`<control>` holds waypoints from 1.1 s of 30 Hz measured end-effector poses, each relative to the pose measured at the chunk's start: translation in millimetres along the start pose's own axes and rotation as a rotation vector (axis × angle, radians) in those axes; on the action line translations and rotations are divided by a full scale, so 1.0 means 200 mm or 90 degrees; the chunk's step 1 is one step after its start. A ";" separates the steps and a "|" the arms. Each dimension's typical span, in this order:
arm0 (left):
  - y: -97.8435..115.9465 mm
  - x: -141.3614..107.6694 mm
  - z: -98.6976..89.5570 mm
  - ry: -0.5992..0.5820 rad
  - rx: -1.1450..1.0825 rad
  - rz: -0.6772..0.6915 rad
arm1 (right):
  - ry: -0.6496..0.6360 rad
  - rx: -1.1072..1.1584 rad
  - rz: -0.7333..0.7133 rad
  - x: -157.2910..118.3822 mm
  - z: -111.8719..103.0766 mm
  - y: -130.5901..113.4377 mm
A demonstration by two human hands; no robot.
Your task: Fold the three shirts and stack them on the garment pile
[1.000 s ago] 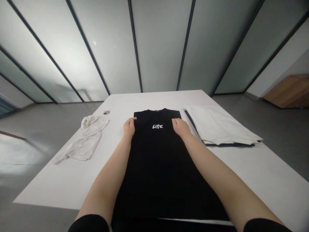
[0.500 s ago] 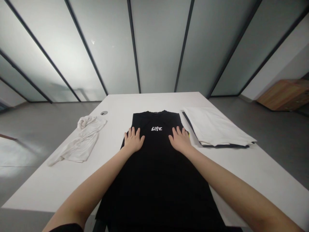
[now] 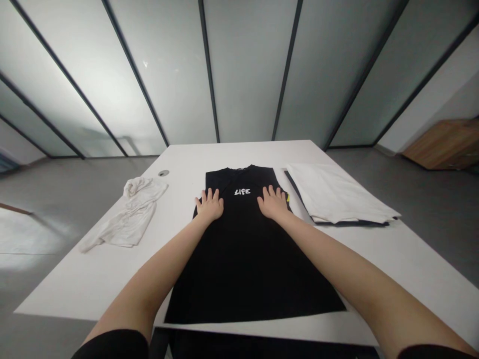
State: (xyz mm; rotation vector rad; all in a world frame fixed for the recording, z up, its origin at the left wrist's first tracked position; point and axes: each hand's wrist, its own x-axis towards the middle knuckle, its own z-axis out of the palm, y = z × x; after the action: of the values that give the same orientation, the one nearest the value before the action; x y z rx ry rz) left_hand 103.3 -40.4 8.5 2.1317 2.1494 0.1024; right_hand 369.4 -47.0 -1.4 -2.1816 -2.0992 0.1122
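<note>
A black shirt [image 3: 254, 264] lies spread on the white surface [image 3: 63, 289], its long axis running from 12 o'clock at the neckline [image 3: 239, 169] to 6 o'clock at the hem, nearest the person. Both hands rest on its upper part, one by each side edge: the left hand [image 3: 210, 205] at 8 o'clock from the white lettering [image 3: 242, 192], the right hand [image 3: 274, 202] at about 4 (neither is clearly nearer the shirt's midline). Each is palm down with fingers fanned, gripping nothing; how hard they press, I cannot tell. Most of the fabric stretches towards 6 o'clock from them. A crumpled white garment [image 3: 140, 214] lies at 9 o'clock from the left hand, a white folded cloth [image 3: 337, 194] at 3 from the right.
</note>
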 end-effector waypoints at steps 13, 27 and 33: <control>0.01 0.32 -0.05 0.053 -0.024 0.001 | 0.012 0.005 -0.041 0.25 -0.05 0.03; -0.04 0.24 -0.05 0.105 -0.047 0.086 | 0.081 0.065 -0.121 0.02 -0.06 0.13; 0.00 0.11 -0.07 0.067 0.019 0.108 | 0.043 0.062 -0.193 -0.05 -0.08 0.08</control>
State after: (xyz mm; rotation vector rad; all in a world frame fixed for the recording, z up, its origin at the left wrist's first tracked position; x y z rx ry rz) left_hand 101.4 -18.0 20.7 2.3743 2.0308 0.2029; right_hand 387.8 -57.9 11.9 -1.7638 -2.3026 0.1089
